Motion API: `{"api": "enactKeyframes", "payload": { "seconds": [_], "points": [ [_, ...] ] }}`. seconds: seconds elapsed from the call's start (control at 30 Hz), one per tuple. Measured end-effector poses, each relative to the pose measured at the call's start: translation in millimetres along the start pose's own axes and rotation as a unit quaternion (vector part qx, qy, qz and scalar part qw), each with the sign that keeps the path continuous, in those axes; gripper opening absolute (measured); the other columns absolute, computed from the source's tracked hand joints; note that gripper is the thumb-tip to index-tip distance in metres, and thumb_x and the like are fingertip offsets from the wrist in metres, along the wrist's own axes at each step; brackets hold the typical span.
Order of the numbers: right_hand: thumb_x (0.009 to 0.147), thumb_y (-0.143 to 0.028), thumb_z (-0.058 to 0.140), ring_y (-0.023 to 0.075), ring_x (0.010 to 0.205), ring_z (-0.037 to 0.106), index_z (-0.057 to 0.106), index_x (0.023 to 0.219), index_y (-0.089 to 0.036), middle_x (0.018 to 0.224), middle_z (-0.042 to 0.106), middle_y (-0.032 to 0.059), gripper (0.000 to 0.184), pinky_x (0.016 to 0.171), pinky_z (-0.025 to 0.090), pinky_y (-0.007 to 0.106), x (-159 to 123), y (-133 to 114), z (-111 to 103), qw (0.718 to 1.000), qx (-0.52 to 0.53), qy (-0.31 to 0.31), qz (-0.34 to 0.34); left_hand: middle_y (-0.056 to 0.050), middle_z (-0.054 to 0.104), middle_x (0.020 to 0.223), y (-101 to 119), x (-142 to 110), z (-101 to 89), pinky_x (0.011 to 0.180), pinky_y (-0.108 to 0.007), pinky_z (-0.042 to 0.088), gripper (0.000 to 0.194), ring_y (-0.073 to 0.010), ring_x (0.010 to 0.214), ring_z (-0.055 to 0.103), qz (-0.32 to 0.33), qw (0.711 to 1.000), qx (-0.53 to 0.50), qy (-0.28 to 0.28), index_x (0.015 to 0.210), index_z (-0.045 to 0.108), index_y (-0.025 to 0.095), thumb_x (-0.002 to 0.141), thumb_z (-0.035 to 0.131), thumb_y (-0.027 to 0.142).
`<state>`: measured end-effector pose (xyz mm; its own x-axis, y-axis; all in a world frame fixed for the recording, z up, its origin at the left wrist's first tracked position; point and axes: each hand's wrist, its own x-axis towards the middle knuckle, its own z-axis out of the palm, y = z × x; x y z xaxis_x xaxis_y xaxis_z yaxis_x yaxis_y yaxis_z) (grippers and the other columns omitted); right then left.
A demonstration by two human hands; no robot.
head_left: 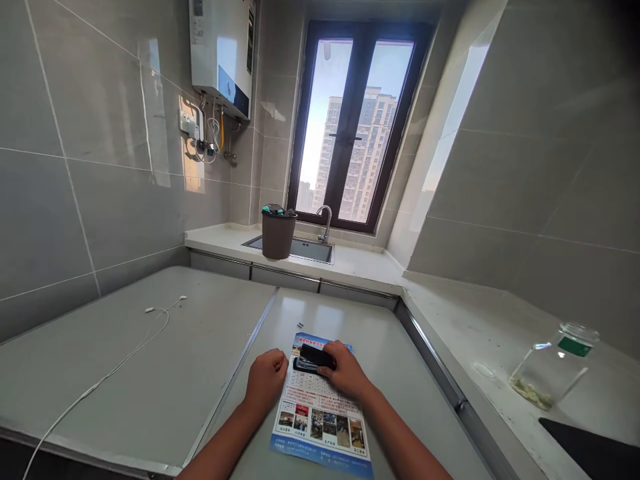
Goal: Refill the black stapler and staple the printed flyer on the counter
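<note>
A black stapler [317, 361] lies on the upper part of a printed flyer [325, 407]. My right hand [346, 368] grips the stapler from its right end, and its top arm is raised from the base at the left end. My left hand [267, 377] rests closed at the flyer's left edge, beside the stapler. What it holds, if anything, is hidden by the curled fingers. Just beyond the flyer's top edge lies a small metallic piece [300, 325], perhaps a strip of staples.
A white cable [115, 370] runs over the left tabletop [200, 347]. A brown bin [279, 233] stands by the sink [313, 251] and faucet [325, 223]. On the right counter [450, 313] are a glass jar [555, 370] and a dark flat object [590, 443].
</note>
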<state>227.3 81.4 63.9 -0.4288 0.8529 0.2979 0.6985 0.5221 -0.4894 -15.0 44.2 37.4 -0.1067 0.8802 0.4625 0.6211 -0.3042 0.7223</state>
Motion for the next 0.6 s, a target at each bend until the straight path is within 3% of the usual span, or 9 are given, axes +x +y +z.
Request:
{"api": "enactKeyframes", "payload": {
  "seconds": [0.1, 0.2, 0.3, 0.37, 0.47, 0.6],
  "points": [
    [0.083, -0.032, 0.072, 0.0211, 0.093, 0.058, 0.066, 0.095, -0.022, 0.097, 0.066, 0.0021, 0.017, 0.08, 0.04, 0.028, 1, 9, -11, 0.998, 0.06, 0.026, -0.002, 0.0, 0.052, 0.067, 6, 1, 1.0, 0.064, -0.03, 0.03, 0.031, -0.0175, 0.066, 0.049, 0.016, 0.994, 0.053, -0.095, 0.063, 0.042, 0.022, 0.092, 0.047, 0.031],
    [0.085, -0.035, 0.07, 0.0215, 0.087, 0.058, 0.064, 0.091, -0.022, 0.089, 0.063, 0.0016, 0.016, 0.075, 0.04, 0.03, 2, 14, -28, 0.992, 0.106, 0.063, 0.008, -0.006, 0.066, 0.1, 8, 10, -2.3, 0.082, -0.034, 0.042, 0.013, -0.0244, 0.095, 0.059, 0.052, 0.98, 0.065, -0.18, 0.094, 0.059, 0.021, 0.087, 0.06, 0.032],
    [0.086, -0.036, 0.069, 0.0225, 0.086, 0.057, 0.065, 0.09, -0.022, 0.088, 0.062, 0.0019, 0.016, 0.075, 0.04, 0.031, 2, 17, -41, 0.989, 0.117, 0.087, 0.015, -0.01, 0.06, 0.135, 8, 22, -1.3, 0.105, -0.045, 0.038, 0.054, -0.0323, 0.124, 0.052, 0.12, 0.951, 0.092, -0.268, 0.127, 0.055, 0.023, 0.077, 0.075, 0.032],
    [0.087, -0.038, 0.069, 0.0233, 0.086, 0.057, 0.067, 0.091, -0.022, 0.087, 0.063, 0.0027, 0.017, 0.076, 0.041, 0.033, 3, 20, -45, 0.989, 0.119, 0.082, 0.006, -0.012, 0.055, 0.144, 7, 31, 4.6, 0.114, -0.05, 0.031, 0.069, -0.0352, 0.133, 0.047, 0.161, 0.931, 0.104, -0.311, 0.137, 0.05, 0.024, 0.076, 0.078, 0.036],
    [0.087, -0.039, 0.07, 0.024, 0.086, 0.057, 0.069, 0.093, -0.022, 0.087, 0.064, 0.0033, 0.018, 0.077, 0.042, 0.034, 5, 27, -40, 0.989, 0.127, 0.072, 0.001, -0.015, 0.056, 0.143, 6, 41, 19.2, 0.116, -0.053, 0.029, 0.075, -0.0373, 0.133, 0.048, 0.172, 0.925, 0.103, -0.322, 0.14, 0.047, 0.021, 0.075, 0.079, 0.042],
    [0.088, -0.038, 0.07, 0.0245, 0.09, 0.058, 0.07, 0.1, -0.023, 0.091, 0.065, 0.0039, 0.019, 0.08, 0.043, 0.036, 6, 36, -27, 0.984, 0.154, 0.084, 0.02, -0.014, 0.06, 0.136, 1, 49, 35.6, 0.109, -0.052, 0.039, 0.079, -0.0367, 0.124, 0.053, 0.1, 0.953, 0.055, -0.28, 0.135, 0.05, 0.023, 0.067, 0.086, 0.038]
  ]
}}
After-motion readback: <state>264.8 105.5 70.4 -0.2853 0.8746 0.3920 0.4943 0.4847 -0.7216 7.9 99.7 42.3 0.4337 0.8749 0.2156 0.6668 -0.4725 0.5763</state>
